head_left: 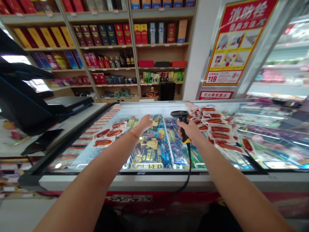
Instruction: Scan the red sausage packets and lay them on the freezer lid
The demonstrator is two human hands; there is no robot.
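My right hand (190, 130) is wrapped round the grip of a black and yellow barcode scanner (180, 113), its head pointing left and its cable hanging toward me. My left hand (145, 122) reaches out over the freezer's glass top, fingers slightly apart, with nothing visible in it. On the glass to its left lie several vacuum-packed sausages (105, 141). A larger heap of packed sausages (218, 129) is spread to the right of the scanner. Below the glass, bagged frozen foods (148, 149) show beneath my left hand.
The chest freezer's front edge (154, 177) runs across before me. On the left, a counter carries a dark scale (69, 104) and a screen-like black device (21, 100). Behind are shelves of boxed goods (102, 34) and a red wall poster (238, 42). The scanner cable (187, 180) loops down the front.
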